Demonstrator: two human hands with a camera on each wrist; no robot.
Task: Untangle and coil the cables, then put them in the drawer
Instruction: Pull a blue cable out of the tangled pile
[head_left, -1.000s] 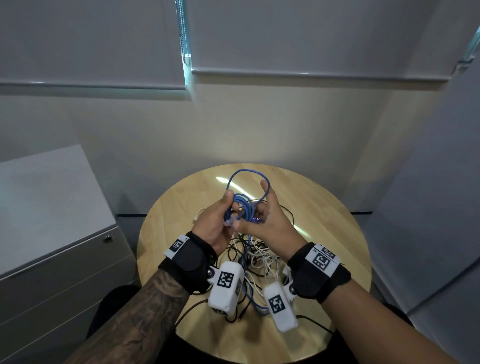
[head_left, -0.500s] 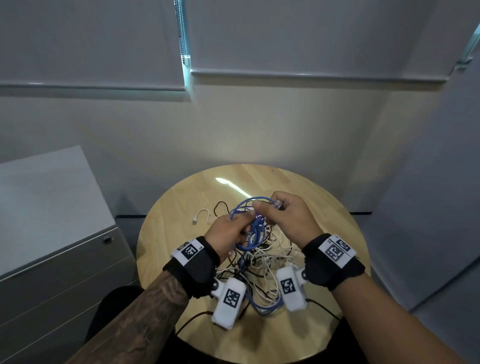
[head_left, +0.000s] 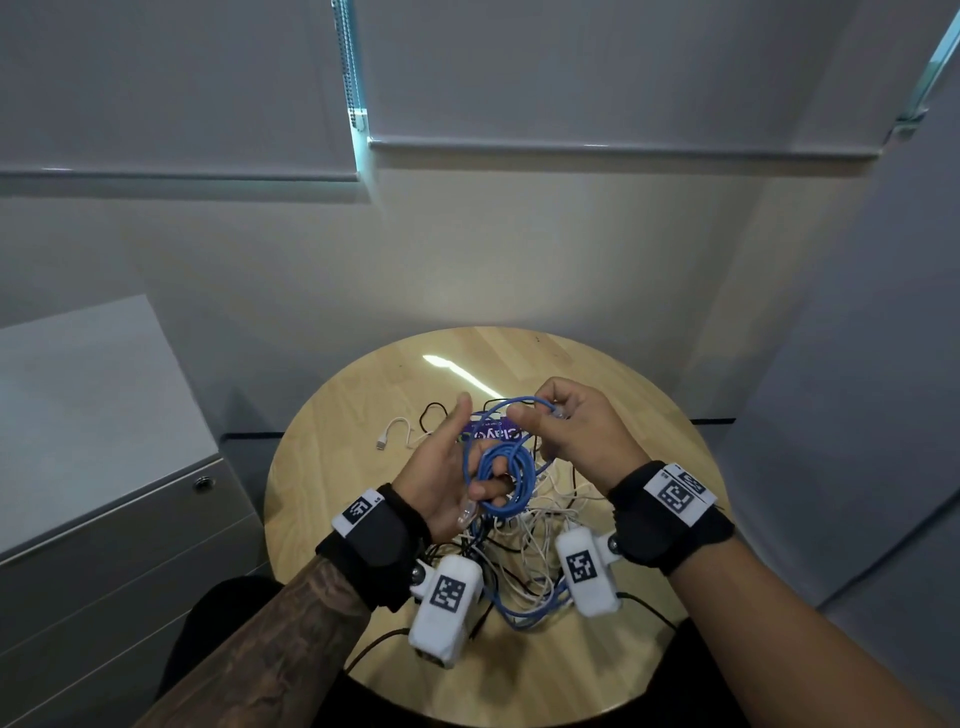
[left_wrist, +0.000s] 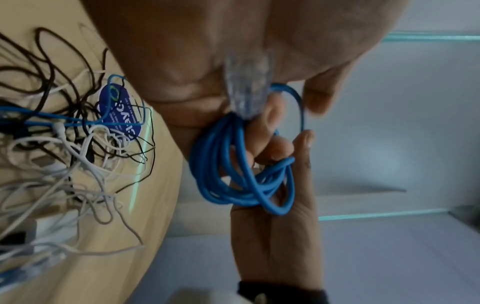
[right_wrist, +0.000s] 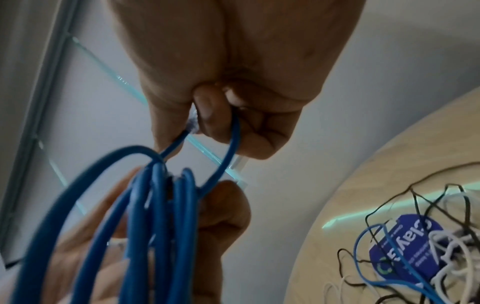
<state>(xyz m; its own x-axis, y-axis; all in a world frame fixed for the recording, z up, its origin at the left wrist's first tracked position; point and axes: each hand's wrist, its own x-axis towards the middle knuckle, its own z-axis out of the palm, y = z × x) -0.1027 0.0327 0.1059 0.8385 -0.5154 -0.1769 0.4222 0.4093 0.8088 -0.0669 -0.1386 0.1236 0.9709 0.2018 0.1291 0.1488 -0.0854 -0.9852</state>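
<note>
A round wooden table (head_left: 623, 405) sits in front of the person, with a grey drawer cabinet (head_left: 104, 493) to the left. On the table lies a messy pile of cables (head_left: 530, 540) — white, black and blue, too knotted to count. A blue sticker (head_left: 491, 434) lies under them, and two hands block part of the pile.

One blue cable (head_left: 501, 478) is held up above the table. The left hand (head_left: 441, 478) has its fingers curled through the blue loops. The right hand (head_left: 576, 431) pinches the cable's end — a clear plug (right_wrist: 193, 121) — between thumb and finger.
</note>
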